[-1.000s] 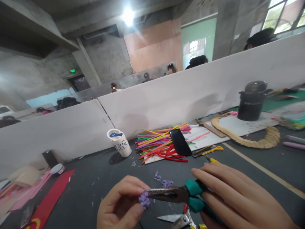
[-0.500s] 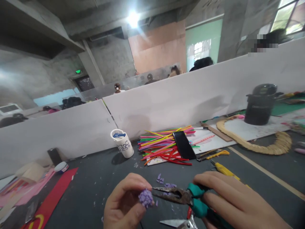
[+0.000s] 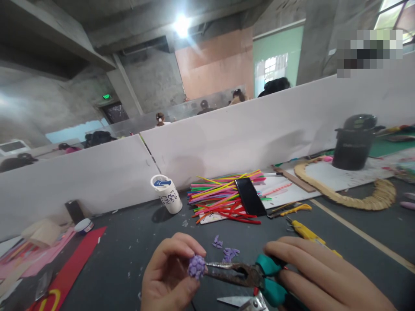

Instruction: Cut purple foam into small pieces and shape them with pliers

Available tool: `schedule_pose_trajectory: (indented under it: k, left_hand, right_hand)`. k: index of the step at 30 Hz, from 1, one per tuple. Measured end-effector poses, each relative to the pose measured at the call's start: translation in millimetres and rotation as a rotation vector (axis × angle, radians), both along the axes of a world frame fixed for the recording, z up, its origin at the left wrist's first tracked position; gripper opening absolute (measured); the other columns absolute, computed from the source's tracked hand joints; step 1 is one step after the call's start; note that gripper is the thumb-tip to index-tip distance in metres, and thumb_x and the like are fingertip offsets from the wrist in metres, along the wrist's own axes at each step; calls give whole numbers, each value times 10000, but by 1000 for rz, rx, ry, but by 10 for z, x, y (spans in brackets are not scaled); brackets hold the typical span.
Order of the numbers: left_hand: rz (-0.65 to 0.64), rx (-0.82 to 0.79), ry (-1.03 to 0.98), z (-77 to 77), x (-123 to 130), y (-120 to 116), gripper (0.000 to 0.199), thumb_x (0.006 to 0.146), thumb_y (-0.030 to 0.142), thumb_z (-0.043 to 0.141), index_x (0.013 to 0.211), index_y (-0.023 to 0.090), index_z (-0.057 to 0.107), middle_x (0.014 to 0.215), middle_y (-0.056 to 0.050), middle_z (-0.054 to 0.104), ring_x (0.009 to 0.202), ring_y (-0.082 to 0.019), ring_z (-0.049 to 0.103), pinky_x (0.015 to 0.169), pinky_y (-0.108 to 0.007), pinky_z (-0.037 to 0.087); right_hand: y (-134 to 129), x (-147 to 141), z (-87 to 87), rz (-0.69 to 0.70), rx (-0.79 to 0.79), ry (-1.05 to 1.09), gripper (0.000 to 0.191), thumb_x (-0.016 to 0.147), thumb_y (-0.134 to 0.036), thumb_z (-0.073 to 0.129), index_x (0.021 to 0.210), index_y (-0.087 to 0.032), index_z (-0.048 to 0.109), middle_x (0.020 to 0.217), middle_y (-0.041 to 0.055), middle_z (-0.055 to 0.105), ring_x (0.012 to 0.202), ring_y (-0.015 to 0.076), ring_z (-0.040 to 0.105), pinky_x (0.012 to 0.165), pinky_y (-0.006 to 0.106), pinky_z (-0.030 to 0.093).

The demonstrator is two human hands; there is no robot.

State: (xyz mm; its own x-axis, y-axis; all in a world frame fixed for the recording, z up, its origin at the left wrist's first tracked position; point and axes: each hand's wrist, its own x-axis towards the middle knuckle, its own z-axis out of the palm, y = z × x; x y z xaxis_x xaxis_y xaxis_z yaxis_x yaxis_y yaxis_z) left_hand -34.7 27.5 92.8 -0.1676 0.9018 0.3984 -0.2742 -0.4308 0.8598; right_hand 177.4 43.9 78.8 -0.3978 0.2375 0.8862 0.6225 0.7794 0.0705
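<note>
Between its thumb and fingers my left hand (image 3: 171, 272) pinches a small purple bobbly ball (image 3: 196, 266). My right hand (image 3: 324, 272) is wrapped round the teal handles of long-nose pliers (image 3: 246, 273). The pliers' jaws are slightly apart, their tips at the right side of the ball; whether they grip a piece of it I cannot tell. Small purple pieces (image 3: 231, 254) lie on the dark table behind the pliers. Under the pliers rests another tool with a pointed metal blade (image 3: 235, 300), partly hidden.
Colourful pipe cleaners (image 3: 214, 196) lie behind the hands, with a black phone (image 3: 250, 196) on them. Nearby stand a white cup (image 3: 167, 194) and a dark bin (image 3: 354, 142). A yellow-handled tool (image 3: 308, 231) lies right, red sheet (image 3: 78, 259) left. A white partition (image 3: 227, 134) runs behind.
The pliers' jaws have opened a little wider, and their tips now sit against the ball's right side. The ball has shifted slightly left and turned in my left hand.
</note>
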Motion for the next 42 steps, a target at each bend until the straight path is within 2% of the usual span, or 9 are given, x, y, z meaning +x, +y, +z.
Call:
schedule_pose_trajectory:
  k: [6,12,17,20,26,31,35,42]
  left_hand:
    - [-107,-56,-28,-8,-31,-4,176,606,242,766,760,205,688,718,-24,672,581,-107,568,502,-167,446]
    - [-235,-234,-130,6,-48,-26,178,656,323,719,715,167,656,662,-36,646,482,-70,477,424,-148,352]
    - [-317,-229,-155,-13,-72,36,287,531,317,797,725,161,655,701,-14,594,505,-44,418,458,-143,320]
    - [-361,-236,-187,-32,-84,65,280,531,313,796,729,164,666,696,-3,587,485,-29,405,447,-139,303]
    - [-324,-258,-174,-32,-71,43,273,568,342,762,746,141,714,657,-34,632,512,-76,484,470,-173,363]
    - [-251,-272,-152,-29,-51,31,298,548,320,784,795,168,718,643,-36,671,559,-114,551,495,-185,410]
    - [-231,-226,-97,-29,-52,29,209,587,315,758,722,166,701,647,-26,662,570,-108,548,515,-183,426]
    - [-189,-234,-85,-26,-50,11,223,574,326,770,714,164,708,629,-19,639,554,-105,530,500,-184,425]
  right_hand:
    - [-29,27,-6,-10,26,-25,184,814,-181,431,706,-182,580,797,70,661,757,214,613,653,317,502]
    - [-2,97,-32,8,-33,6,140,772,-149,440,747,-186,573,896,62,662,853,191,608,779,285,493]
    - [-14,109,-53,3,-63,6,142,740,-138,447,747,-193,577,898,52,662,844,187,612,777,280,494]
    - [-26,103,-62,3,-69,9,144,733,-134,441,731,-195,572,885,52,663,834,186,615,765,282,498]
    - [-20,98,-67,-1,-86,1,147,721,-134,439,728,-195,573,886,49,662,826,182,616,769,281,496]
    - [-10,79,-65,-9,-87,8,158,712,-126,431,721,-200,571,874,54,664,813,189,623,748,289,503]
    - [-16,57,-47,15,-91,28,162,714,-111,431,717,-199,566,851,59,664,792,186,624,718,281,508]
    - [-13,57,-56,24,-73,28,156,730,-123,437,741,-198,573,859,59,668,796,189,621,714,288,514]
